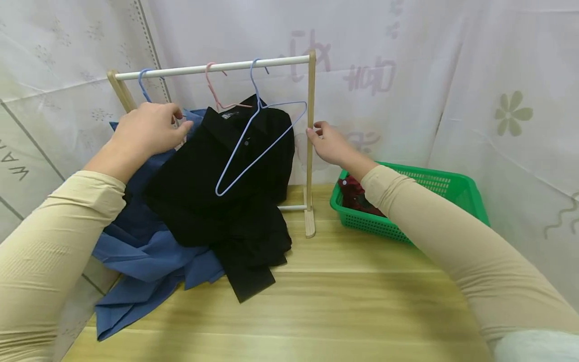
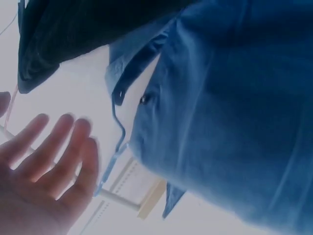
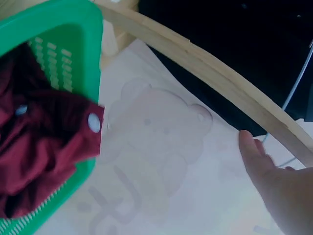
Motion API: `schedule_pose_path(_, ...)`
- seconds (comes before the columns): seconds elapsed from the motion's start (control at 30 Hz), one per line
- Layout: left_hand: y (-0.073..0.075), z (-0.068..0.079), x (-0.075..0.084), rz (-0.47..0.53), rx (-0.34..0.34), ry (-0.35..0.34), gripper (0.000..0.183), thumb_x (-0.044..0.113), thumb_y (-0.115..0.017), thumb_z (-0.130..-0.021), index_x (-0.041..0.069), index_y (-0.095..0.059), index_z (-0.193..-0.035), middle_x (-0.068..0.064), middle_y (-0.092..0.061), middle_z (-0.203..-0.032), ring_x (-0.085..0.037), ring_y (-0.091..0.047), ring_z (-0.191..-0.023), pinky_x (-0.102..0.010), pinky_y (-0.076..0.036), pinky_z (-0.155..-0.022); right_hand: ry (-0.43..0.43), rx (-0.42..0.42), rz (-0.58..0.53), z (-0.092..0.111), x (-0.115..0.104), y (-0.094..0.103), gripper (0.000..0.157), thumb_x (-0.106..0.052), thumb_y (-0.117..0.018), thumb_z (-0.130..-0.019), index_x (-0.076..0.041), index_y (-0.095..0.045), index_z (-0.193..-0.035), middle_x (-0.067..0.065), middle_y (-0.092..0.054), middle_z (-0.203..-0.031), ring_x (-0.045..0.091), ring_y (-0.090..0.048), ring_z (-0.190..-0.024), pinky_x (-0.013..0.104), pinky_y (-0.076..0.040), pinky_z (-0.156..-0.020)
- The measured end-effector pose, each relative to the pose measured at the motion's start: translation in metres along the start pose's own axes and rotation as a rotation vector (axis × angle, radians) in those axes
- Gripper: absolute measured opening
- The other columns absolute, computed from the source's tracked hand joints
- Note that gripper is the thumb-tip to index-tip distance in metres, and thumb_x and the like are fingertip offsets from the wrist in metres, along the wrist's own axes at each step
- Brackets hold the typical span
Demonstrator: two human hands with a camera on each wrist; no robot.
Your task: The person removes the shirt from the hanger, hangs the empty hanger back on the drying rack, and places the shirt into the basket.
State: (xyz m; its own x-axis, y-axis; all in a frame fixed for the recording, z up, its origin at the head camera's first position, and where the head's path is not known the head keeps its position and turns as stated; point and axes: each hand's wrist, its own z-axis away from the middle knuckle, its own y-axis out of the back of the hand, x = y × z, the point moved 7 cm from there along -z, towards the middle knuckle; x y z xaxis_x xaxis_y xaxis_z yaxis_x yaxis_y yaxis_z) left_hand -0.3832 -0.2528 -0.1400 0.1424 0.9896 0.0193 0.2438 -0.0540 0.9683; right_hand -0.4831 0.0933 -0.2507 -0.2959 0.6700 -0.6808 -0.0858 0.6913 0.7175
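Observation:
A small clothes rack with a white rail and wooden posts carries three hangers. My left hand is raised in front of its left part, fingers loosely bent and holding nothing, near the blue hanger with a blue shirt. In the left wrist view its fingers are spread beside that shirt. A black shirt hangs at the pink hanger. In front of it dangles a bare light-blue hanger. My right hand pinches the rack's right post between thumb and fingers.
Right of the rack, a green basket holds a dark red garment with pale buttons. The rack stands on a wood-grain table. Printed white curtains hang close behind and at the sides.

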Motion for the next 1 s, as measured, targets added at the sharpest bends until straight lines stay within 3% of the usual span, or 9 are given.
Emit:
schedule_pose_path(0.1, -0.016, 0.001, 0.002, 0.031, -0.071, 0.019, 0.069, 0.055, -0.040, -0.110, -0.001, -0.054, -0.147, -0.031, -0.068, -0.131, -0.049, -0.066, -0.113, -0.067, -0.055, -0.092, 0.010, 0.022, -0.070, -0.003, 0.003, -0.003, 0.067, -0.046, -0.030, -0.116, -0.001, -0.025, -0.165, 0.025, -0.041, -0.167, 0.039, -0.041, -0.156, 0.053, -0.036, -0.127)
schedule_pose_path(0.2, -0.034, 0.003, 0.006, 0.061, -0.084, 0.040, 0.069, 0.055, -0.038, -0.112, -0.001, -0.051, -0.150, -0.033, -0.065, -0.135, -0.050, -0.065, -0.117, -0.069, -0.052, -0.097, 0.027, 0.054, -0.126, -0.004, 0.005, -0.006, 0.063, -0.044, -0.029, -0.116, 0.001, -0.033, -0.159, 0.026, -0.051, -0.157, 0.039, -0.051, -0.147, 0.051, -0.043, -0.121)
schedule_pose_path(0.4, -0.045, 0.011, 0.017, 0.146, 0.080, 0.038, 0.040, 0.029, -0.040, -0.114, -0.004, -0.059, -0.126, -0.029, -0.066, -0.106, -0.043, -0.063, -0.089, -0.056, -0.051, -0.077, 0.057, 0.103, -0.220, -0.006, 0.011, -0.012, 0.051, -0.042, -0.032, -0.116, 0.000, -0.044, -0.144, 0.024, -0.061, -0.131, 0.037, -0.066, -0.121, 0.050, -0.058, -0.104)
schedule_pose_path(0.6, -0.053, 0.011, 0.016, 0.222, 0.153, 0.067, 0.041, 0.024, -0.035, -0.115, -0.007, -0.056, -0.132, -0.033, -0.064, -0.112, -0.046, -0.064, -0.094, -0.058, -0.052, -0.080, 0.089, 0.128, -0.166, -0.013, 0.013, -0.023, 0.049, -0.042, -0.032, -0.116, -0.002, -0.046, -0.139, 0.022, -0.063, -0.124, 0.034, -0.069, -0.114, 0.042, -0.060, -0.093)
schedule_pose_path(0.77, -0.055, 0.006, 0.020, 0.268, 0.204, 0.049, 0.040, 0.024, -0.034, -0.115, -0.007, -0.057, -0.127, -0.031, -0.064, -0.107, -0.044, -0.064, -0.091, -0.054, -0.051, -0.076, 0.086, 0.169, -0.143, -0.014, 0.011, -0.022, 0.046, -0.040, -0.032, -0.116, -0.001, -0.045, -0.138, 0.023, -0.065, -0.122, 0.035, -0.070, -0.114, 0.041, -0.057, -0.090)
schedule_pose_path(1.0, -0.045, 0.012, 0.014, 0.290, 0.270, 0.061, 0.038, 0.022, -0.038, -0.113, -0.006, -0.062, -0.117, -0.029, -0.065, -0.102, -0.043, -0.063, -0.088, -0.052, -0.049, -0.075, 0.086, 0.147, -0.101, -0.018, 0.009, -0.027, 0.047, -0.044, -0.031, -0.115, -0.004, -0.046, -0.136, 0.017, -0.065, -0.118, 0.031, -0.070, -0.112, 0.041, -0.058, -0.088)
